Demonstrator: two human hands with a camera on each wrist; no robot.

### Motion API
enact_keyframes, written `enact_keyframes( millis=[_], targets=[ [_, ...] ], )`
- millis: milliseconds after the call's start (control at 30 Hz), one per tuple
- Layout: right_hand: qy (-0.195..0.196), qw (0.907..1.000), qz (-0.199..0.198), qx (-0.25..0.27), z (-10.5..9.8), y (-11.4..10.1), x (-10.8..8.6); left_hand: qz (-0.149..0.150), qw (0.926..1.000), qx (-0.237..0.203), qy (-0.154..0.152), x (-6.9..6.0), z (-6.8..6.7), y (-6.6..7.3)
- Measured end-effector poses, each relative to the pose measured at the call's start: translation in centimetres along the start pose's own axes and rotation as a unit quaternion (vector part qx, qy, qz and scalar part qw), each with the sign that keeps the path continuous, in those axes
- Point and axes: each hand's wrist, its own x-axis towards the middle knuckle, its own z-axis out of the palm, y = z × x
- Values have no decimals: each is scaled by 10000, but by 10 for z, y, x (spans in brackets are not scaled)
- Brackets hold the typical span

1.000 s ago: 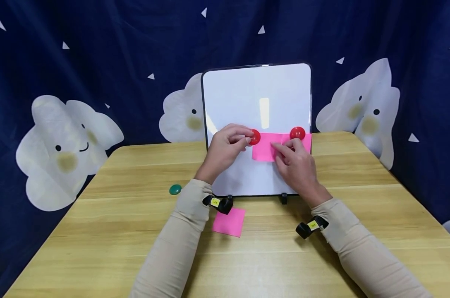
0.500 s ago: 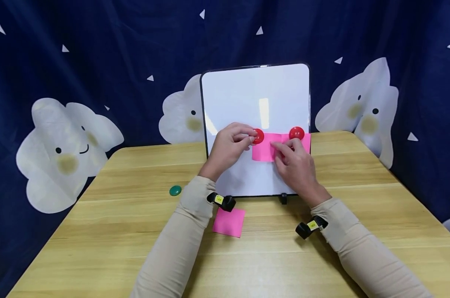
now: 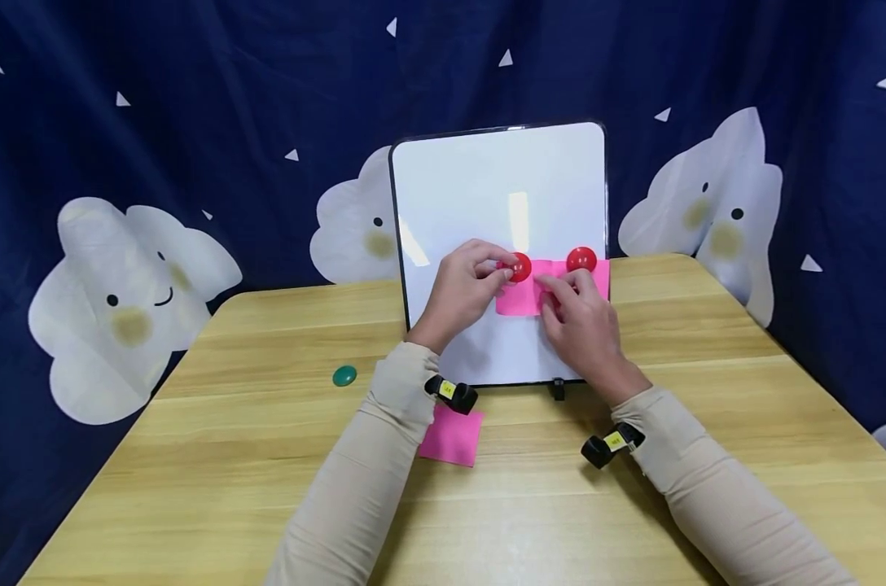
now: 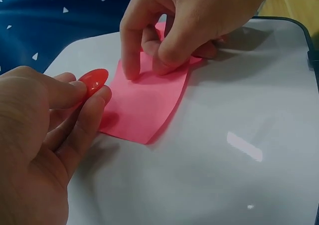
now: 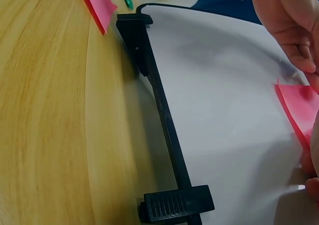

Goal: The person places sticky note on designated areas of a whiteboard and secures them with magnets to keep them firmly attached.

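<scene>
My left hand [image 3: 467,289] pinches a round red magnet [image 4: 95,81] between thumb and fingers, in front of the upper left part of a pink sticky note [image 4: 144,105]. The note hangs on a white whiteboard [image 3: 461,191], its lower edge curling off the surface in the left wrist view. With its fingertips my right hand [image 3: 585,325] presses the note near its right side. Beside it is another pink sticky note [image 3: 602,278], partly hidden by that hand. A second red magnet [image 3: 581,259] sits at that note's top edge.
A loose pink sticky note [image 3: 453,439] lies on the wooden table [image 3: 531,521] in front of the board, partly under my left wrist. A green magnet [image 3: 344,375] lies to its left. Black stand feet [image 5: 179,204] hold the board's lower edge. A dark blue curtain [image 3: 267,65] hangs behind.
My left hand has moved a little to the right with the red magnet, which now overlaps the left note's upper part. The right hand has stayed in place.
</scene>
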Motion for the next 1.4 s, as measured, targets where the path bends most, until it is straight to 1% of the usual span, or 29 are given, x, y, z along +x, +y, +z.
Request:
enact_keyframes(
  millis=[167,367,600,800,1000,1167,1400],
  targets=[
    [-30,10000,58,-25,0,-2,1,-2,10000,65,71,-1,4,-1],
    [-17,10000,78,-31,0,-2,1,63,9997,124,194,0,10,0],
    [51,10000,56,-7,0,-1,-1,383,9979,483,175,4,14,0],
    [153,9999,-23,52,0,-2,-1,459,9954,801,238,7,17,0],
    [147,9999,-31,22,1,-2,-1,522,9926,1056,280,8,18,2],
    [132,9999,-59,37,1,-2,-1,427,9915,1170,384,9,16,4],
    [139,9999,-86,45,0,-2,-1,233,9911,1271,330,10,15,7]
  ],
)
